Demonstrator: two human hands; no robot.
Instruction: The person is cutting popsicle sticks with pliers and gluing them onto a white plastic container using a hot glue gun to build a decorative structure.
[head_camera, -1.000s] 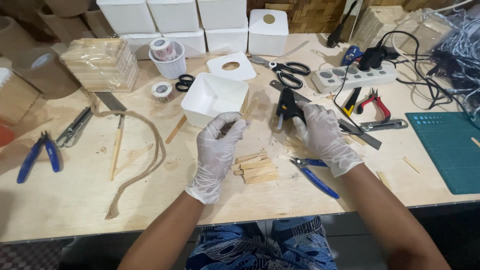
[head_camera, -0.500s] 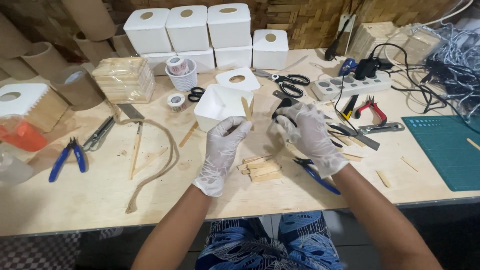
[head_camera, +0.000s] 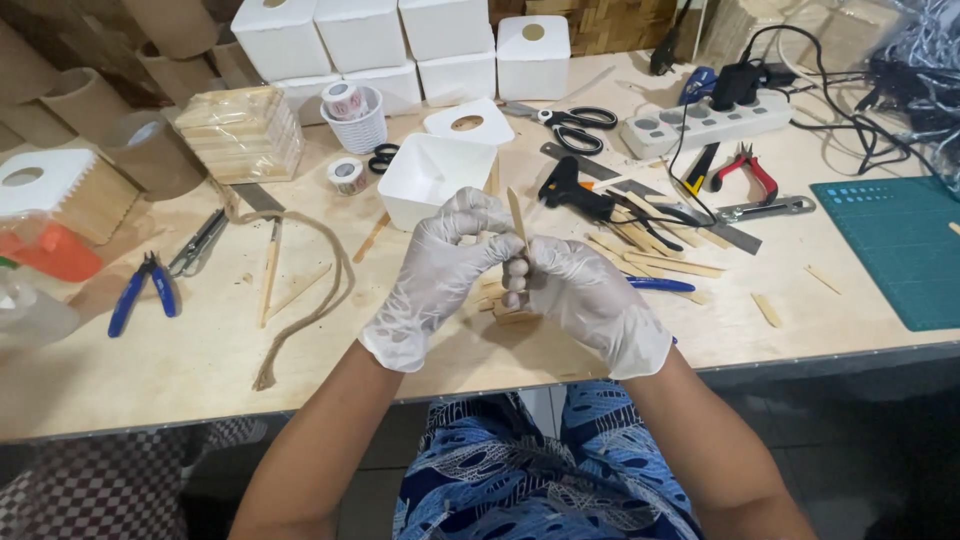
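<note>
Standing upright, thin pale wooden stick (head_camera: 516, 215)

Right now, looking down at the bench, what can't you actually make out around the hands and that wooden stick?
- Head view: lower end of the wooden stick, hidden between the left hand and right hand.
- Head view: small wood pieces beneath the hands, mostly covered by them.
- Head view: green cutting mat, cut off by the right edge.
- Head view: orange container, cut off at the left edge.

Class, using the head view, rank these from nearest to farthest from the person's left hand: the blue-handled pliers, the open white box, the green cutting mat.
From the left hand:
1. Open white box, just beyond the hand.
2. Blue-handled pliers, far to its left.
3. Green cutting mat, at the right edge.
</note>
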